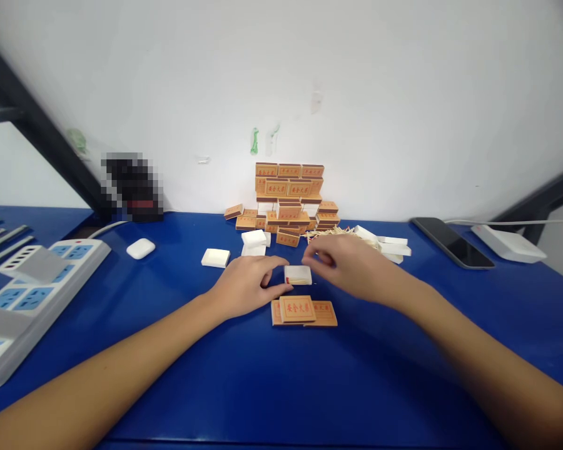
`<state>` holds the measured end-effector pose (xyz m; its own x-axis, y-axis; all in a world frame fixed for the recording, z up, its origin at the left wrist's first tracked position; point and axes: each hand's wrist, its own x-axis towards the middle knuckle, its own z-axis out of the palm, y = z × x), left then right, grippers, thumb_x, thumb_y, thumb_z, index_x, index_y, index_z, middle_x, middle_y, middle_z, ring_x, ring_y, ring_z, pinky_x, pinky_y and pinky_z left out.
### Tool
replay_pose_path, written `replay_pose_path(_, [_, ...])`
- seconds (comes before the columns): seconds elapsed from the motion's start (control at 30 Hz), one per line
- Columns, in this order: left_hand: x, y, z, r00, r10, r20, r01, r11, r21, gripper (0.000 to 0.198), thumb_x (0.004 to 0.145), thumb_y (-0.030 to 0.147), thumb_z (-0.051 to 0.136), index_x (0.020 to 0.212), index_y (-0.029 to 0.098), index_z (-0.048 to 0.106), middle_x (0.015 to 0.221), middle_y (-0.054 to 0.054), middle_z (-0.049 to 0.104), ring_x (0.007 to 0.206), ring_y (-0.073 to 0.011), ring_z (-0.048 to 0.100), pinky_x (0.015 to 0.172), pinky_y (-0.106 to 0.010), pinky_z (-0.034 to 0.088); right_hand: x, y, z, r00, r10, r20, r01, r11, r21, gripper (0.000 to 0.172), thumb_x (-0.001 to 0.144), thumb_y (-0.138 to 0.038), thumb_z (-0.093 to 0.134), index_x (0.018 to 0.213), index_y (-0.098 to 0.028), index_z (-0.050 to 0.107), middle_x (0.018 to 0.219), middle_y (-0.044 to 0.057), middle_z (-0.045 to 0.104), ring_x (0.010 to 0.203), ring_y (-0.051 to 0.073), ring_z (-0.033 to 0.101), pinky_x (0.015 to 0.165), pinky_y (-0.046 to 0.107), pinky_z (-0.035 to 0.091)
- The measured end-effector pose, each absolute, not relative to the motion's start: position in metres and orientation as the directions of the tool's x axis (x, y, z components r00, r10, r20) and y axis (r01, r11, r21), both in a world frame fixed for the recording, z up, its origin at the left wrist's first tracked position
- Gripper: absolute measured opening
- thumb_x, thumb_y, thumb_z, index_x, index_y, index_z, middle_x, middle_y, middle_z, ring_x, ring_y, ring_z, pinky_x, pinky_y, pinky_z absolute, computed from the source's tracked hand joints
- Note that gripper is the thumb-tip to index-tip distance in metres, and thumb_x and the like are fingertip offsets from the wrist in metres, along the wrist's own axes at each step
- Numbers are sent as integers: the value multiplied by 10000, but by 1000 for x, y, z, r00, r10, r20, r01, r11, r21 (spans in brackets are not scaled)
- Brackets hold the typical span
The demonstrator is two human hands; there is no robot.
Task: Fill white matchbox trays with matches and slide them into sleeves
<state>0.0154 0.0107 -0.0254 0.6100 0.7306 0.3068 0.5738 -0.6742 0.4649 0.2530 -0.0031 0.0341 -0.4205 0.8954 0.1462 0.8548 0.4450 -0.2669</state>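
My left hand (246, 286) grips a small white matchbox tray (298, 274) from its left side, thumb and fingers closed on it. My right hand (344, 261) hovers at the tray's right end with fingertips pinched together; what they hold is too small to make out. Just in front of the tray lie orange matchbox sleeves (303, 310) stacked flat on the blue table (281, 387). Behind the hands stands a pile of orange matchboxes (288, 200) against the wall, with loose matchsticks (326, 234) beside it.
Empty white trays (216, 257) lie left of the pile and more white trays (391, 246) to its right. A power strip (32, 281) sits at far left, a white earbud case (141, 248) nearby, a phone (453, 242) and a white adapter (507, 242) at right.
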Motion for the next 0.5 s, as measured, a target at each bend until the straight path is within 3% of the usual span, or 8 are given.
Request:
replay_pose_path(0.13, [15,10,-26,609,727,318,566,-679,467,336,920,423,767,1195,233,737,652,59,583,582,-120,549,573,-260,360,264,23,36,-62,989,135,931,106,-349,219,899,-319,655,709,-213,682,657,27,668,577,172,568,553,315,360])
replay_pose_path(0.27, [15,11,-27,608,723,329,564,-684,462,330,921,423,764,1186,227,737,649,57,587,578,-121,548,571,-259,363,261,52,25,-20,989,143,954,61,-292,177,851,-247,677,677,-214,662,694,51,704,634,195,618,587,326,401])
replay_pose_path(0.37, [14,11,-27,609,721,330,566,-686,456,339,921,430,762,1191,227,735,660,53,597,583,-122,554,570,-259,364,254,65,19,3,990,142,969,33,-246,223,860,-317,694,668,-210,657,703,80,708,667,227,643,607,345,423])
replay_pose_path(0.5, [14,10,-28,611,719,331,570,-690,447,328,921,420,766,1187,230,737,662,53,596,589,-123,558,574,-258,359,246,71,14,26,993,112,980,-4,-199,142,828,-317,723,790,-181,710,780,121,735,731,253,683,642,352,460])
